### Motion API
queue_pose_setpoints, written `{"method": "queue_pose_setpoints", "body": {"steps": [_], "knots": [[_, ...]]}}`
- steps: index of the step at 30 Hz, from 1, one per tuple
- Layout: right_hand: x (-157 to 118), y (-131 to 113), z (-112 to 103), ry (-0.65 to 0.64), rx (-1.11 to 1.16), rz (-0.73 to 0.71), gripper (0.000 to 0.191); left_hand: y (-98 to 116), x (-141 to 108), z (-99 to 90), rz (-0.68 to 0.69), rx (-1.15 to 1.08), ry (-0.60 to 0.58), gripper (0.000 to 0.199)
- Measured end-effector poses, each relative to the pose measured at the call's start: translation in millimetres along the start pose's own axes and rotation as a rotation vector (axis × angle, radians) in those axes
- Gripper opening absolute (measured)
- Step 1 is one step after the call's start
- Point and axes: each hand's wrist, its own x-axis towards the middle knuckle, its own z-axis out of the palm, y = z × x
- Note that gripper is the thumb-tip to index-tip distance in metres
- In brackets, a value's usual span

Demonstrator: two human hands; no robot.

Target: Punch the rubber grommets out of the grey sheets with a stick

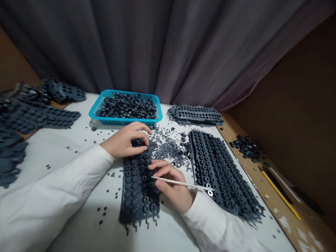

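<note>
A dark rubber sheet [134, 190] of moulded round parts lies lengthwise before me, with thin tails along its near edge. My left hand [128, 140] is closed on its far end, thumb and curled fingers at the top rows. Over the sheet's right edge is my right hand [175, 189], pinching a thin white stick [183, 183]. One stick end shows at the fingertips; the other points right. Some rings on the sheet have open centres, while others look filled. Small dark discs [169, 150] lie heaped just beyond my right hand.
A blue basket [126, 122] of loose dark rubber parts stands at the back. More moulded sheets [220, 171] lie to the right, and perforated sheets [199, 113] behind them. Further sheets [28, 113] are piled left. A yellow cutter [282, 194] lies on the right ledge.
</note>
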Motion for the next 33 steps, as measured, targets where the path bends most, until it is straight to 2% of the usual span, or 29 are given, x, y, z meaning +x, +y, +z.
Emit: {"method": "queue_pose_setpoints", "body": {"steps": [5, 8, 10, 15, 17, 20, 23, 25, 28, 31, 33], "knots": [[-1.2, 4.5, -0.5, -0.014, -0.113, 0.104, 0.018, 12.1, 0.1, -16.3, 0.021, 0.018, 0.073, 0.007], [2.4, 5.8, -0.4, -0.068, -0.063, 0.169, 0.021, 18.6, -0.8, -26.0, 0.021, 0.051, 0.123, 0.008], [5.3, 3.0, -0.5, -0.052, -0.04, 0.206, 0.021, 21.1, -1.8, -31.1, 0.002, 0.036, 0.129, 0.009], [18.0, -15.8, -10.5, 0.034, -0.048, 0.253, 0.019, 18.1, -6.0, -36.7, -0.096, -0.301, 0.125, 0.011], [25.8, -27.2, -18.3, 0.044, -0.023, 0.27, 0.02, 18.2, -7.8, -39.8, -0.137, -0.359, 0.138, 0.008], [36.3, -44.6, -29.6, -0.012, 0.008, 0.313, 0.022, 26.5, -11.3, -48.4, -0.18, -0.25, 0.102, 0.003], [42.3, -51.5, -37.7, -0.148, 0.001, 0.417, 0.023, 40.0, -17.6, -54.4, -0.199, -0.131, -0.005, 0.006], [43.7, -46.0, -41.7, -0.223, -0.011, 0.511, 0.023, 44.7, -22.8, -50.0, -0.225, -0.106, -0.104, 0.01], [43.4, -28.8, -46.5, -0.268, -0.055, 0.605, 0.023, 37.0, -30.6, -26.5, -0.297, -0.157, -0.215, 0.013], [42.7, -17.2, -48.7, -0.229, -0.185, 0.598, 0.021, 16.2, -36.8, 5.4, -0.365, -0.229, -0.216, 0.018], [43.2, -17.1, -46.0, -0.168, -0.277, 0.513, 0.02, 2.8, -39.9, 21.0, -0.398, -0.258, -0.192, 0.024]]}}
